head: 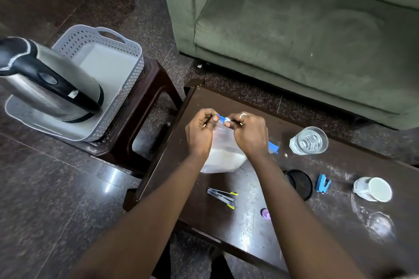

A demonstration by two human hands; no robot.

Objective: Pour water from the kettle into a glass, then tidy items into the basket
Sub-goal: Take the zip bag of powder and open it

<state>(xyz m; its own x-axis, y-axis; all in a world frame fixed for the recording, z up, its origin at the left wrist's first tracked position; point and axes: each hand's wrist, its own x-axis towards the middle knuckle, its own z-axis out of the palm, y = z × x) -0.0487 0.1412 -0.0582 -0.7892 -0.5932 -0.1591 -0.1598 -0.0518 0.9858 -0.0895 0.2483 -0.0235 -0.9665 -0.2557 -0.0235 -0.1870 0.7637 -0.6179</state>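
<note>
While your left hand (199, 135) and right hand (250, 135) pinch the bag (223, 156) at its seal, any gap left there could spill its contents.

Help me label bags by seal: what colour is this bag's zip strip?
Blue; the zip strip shows best in the head view.

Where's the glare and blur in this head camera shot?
Head view: glare on the polished stone floor and dark wooden table; the empty clear glass is smeared; the steel kettle looks stretched by the wide lens; left hand and right hand, pinching the clear zip bag, are sharp.
</note>
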